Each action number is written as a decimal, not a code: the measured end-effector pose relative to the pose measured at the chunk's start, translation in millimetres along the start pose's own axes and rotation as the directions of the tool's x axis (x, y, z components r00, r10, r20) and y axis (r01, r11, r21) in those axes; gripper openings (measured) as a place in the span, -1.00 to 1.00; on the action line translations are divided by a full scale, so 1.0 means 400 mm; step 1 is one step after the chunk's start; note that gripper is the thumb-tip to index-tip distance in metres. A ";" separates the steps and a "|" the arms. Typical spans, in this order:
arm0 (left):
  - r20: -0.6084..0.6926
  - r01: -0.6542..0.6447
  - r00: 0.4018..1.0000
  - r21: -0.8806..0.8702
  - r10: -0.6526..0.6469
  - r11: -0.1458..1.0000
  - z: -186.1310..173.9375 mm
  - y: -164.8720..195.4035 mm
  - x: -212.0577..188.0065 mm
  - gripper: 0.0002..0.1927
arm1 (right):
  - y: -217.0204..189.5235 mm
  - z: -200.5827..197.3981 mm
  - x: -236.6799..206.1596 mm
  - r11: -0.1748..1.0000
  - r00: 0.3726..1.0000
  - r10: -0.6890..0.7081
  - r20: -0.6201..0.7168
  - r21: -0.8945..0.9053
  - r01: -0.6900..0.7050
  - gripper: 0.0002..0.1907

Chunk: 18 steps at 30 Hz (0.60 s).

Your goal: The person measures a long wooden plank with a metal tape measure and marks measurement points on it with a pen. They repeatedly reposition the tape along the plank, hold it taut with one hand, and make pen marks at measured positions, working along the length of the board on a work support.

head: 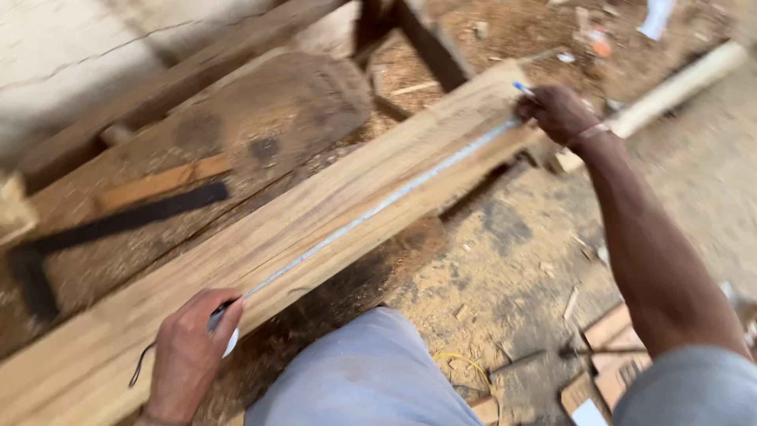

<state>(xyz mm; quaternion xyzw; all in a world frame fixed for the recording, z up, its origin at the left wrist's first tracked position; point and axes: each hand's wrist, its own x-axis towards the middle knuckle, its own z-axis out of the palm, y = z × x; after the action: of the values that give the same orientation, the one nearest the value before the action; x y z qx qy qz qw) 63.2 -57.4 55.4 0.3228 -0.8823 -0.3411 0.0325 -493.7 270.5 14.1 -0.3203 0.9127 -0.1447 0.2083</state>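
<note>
A long pale wooden plank (331, 197) runs diagonally from lower left to upper right. A metal tape measure blade (378, 207) lies stretched along its near edge. My left hand (188, 355) holds the tape measure case at the plank's lower left end. My right hand (558, 113) presses the far end of the tape onto the plank and holds a blue pen (523, 88) between its fingers.
A dark carpenter's square (118, 225) and a short wood strip (162, 183) lie on a worn workbench (260, 110) behind the plank. Sawdust and wood offcuts (607, 355) cover the floor. A pale round pole (678, 87) lies at upper right. My knee (367, 375) is below the plank.
</note>
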 end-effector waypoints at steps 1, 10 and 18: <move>0.002 0.014 1.000 -0.080 -0.014 0.997 0.008 -0.007 -0.004 -0.78 | 0.006 0.011 0.003 0.998 0.998 -0.056 -0.013 -0.015 0.056 -0.82; -0.115 -0.055 0.992 -0.115 0.042 0.992 -0.049 -0.130 -0.197 -0.82 | -0.390 0.288 -0.127 0.918 0.927 -0.350 0.137 0.246 0.311 -0.77; -0.241 0.053 0.965 -0.204 -0.103 0.978 -0.088 -0.271 -0.411 -0.83 | -0.861 0.497 -0.347 0.853 0.821 -0.509 0.260 0.283 0.439 -0.82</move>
<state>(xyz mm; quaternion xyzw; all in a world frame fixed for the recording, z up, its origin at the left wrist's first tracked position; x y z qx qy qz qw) 261.9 -41.0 41.5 0.3931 -0.8198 -0.3839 0.1614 -120.7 74.9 17.6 -0.5337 0.7357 -0.2329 0.3458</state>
